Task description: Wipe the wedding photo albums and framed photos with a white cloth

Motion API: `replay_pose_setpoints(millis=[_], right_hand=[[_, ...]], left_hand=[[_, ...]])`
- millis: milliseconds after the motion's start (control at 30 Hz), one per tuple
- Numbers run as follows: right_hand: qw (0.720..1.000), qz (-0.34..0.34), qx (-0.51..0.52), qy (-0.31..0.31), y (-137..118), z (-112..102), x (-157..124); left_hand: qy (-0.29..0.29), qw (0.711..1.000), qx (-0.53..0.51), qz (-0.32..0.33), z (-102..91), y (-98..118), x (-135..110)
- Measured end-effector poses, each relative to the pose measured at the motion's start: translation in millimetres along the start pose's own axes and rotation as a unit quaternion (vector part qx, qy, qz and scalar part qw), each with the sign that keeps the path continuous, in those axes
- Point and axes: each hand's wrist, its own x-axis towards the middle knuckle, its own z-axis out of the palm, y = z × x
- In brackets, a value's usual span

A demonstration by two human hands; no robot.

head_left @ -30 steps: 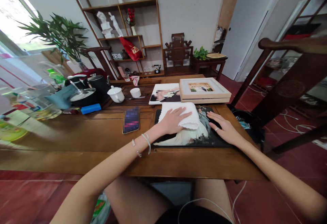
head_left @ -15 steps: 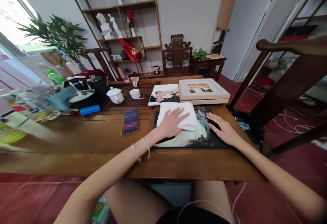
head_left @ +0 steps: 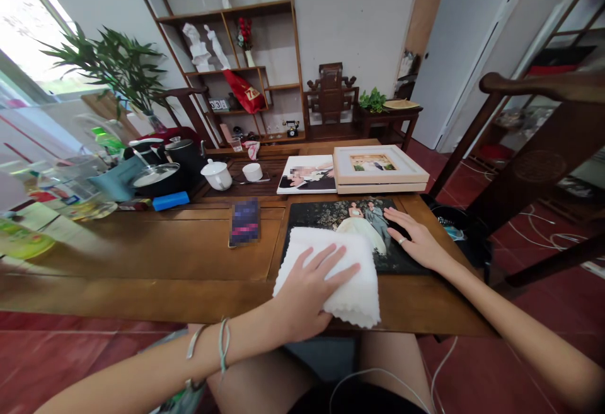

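A folded white cloth (head_left: 357,294) lies across the lower left of a dark photo panel (head_left: 314,215) and the table's front border. My left hand (head_left: 307,288) rests on this cloth with its fingers spread; palm and thumb are partly hidden from view. The panel shows a couple, one in a white gown and one in a grey suit. At its right side my right hand (head_left: 411,234), wearing a ring, lies flat, fingers stretched out, touching the panel near the pictured suit.
Behind the panel lie a white-edged photo print (head_left: 305,174) and stacked pale picture frames (head_left: 385,181). A phone (head_left: 244,222) lies to the left. Farther off are a white lidded cup (head_left: 216,174), a small white cup (head_left: 252,171), a blue block (head_left: 171,201) and a lidded pan (head_left: 155,179).
My left hand has drawn the cloth toward me, from the panel's upper part to its lower left and the table's front. More of the picture shows. My right hand stays in place.
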Motion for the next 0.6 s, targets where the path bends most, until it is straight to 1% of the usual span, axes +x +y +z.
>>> replay_pose_setpoints(millis=[133,233,333,433,600], right_hand=[[1.0,-0.005,-0.001,-0.003,1,0,0],[1.0,-0.007,-0.006,-0.003,1,0,0],[1.0,-0.01,-0.007,-0.001,1,0,0],[1.0,-0.012,-0.004,0.001,2,1,0],[1.0,-0.008,0.001,0.001,1,0,0]], left_hand=[[0.027,0.999,0.023,-0.03,-0.4,-34,31],[0.038,0.999,0.036,-0.013,-3.7,-63,57],[0.043,0.998,0.047,-0.004,-8.1,-86,78],[0.051,0.997,0.059,-0.005,-10.7,-99,92],[0.064,0.996,0.061,-0.015,-12.7,-110,103]])
